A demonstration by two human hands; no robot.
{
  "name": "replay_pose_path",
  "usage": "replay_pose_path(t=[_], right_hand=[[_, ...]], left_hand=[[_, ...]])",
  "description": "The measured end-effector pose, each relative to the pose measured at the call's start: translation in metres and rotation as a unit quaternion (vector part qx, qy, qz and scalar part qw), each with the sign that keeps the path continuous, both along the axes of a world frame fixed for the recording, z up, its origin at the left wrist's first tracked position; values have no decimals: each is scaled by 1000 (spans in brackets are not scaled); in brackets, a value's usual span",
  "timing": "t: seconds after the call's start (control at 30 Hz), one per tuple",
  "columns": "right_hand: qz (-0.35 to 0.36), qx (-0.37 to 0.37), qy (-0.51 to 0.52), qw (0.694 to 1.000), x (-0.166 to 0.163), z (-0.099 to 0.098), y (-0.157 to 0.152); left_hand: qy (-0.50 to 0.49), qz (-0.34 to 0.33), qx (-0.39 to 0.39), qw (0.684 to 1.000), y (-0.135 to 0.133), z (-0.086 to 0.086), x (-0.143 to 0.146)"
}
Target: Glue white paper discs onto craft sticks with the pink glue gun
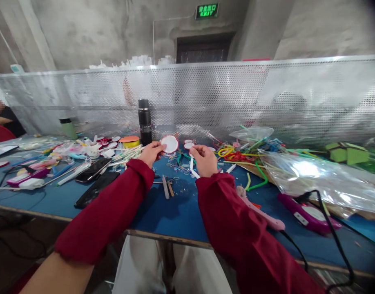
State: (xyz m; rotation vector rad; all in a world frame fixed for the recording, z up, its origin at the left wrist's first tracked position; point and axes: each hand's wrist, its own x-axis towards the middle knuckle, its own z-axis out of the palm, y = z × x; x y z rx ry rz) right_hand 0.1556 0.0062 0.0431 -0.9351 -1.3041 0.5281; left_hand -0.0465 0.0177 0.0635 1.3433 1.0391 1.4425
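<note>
My left hand [151,152] pinches a round white disc with a red rim [169,143], held upright just above the blue table [163,212]. My right hand [205,160] is closed around a thin white stick [192,166] that pokes out below the fingers. The two hands are close together, a short gap between them, over small scraps and rings lying on the table. Both arms wear dark red sleeves.
A black flask [145,121] stands behind the hands. Two phones [94,170] lie at left among sticks and discs. A pink glue gun [261,214] and a purple one [306,213] with cables lie at right, beside plastic bags [316,179]. A perforated metal screen [236,94] backs the table. Another person sits far left.
</note>
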Motion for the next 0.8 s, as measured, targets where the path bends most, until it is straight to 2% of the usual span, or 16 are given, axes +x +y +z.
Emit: replay_pose_path(t=[0.13,0.2,0.27,0.37,0.5,0.6,0.7,0.73,0.8], right_hand=[[-71,-27,-166,983,6,-10,6],[-84,-43,-251,963,5,-14,7],[-83,-47,-288,953,1,-17,6],[-57,-47,-245,967,-6,-17,5],[48,-93,-100,989,-15,-16,6],[82,-76,-49,993,-15,-18,9],[19,-35,-21,999,-9,-17,11],[-18,-31,-7,999,-6,-16,12],[-91,-29,17,995,-1,-14,14]], left_hand=[[-110,10,-25,994,0,4,-2],[-109,14,-35,993,0,3,-1],[-84,18,-43,995,0,0,0],[-22,16,-48,998,2,-6,3],[65,-5,-34,997,0,-11,10],[157,-68,-8,985,-3,-14,13],[233,-135,14,963,1,-19,9],[252,-126,35,959,4,-21,6],[313,-59,101,943,16,-26,0]])
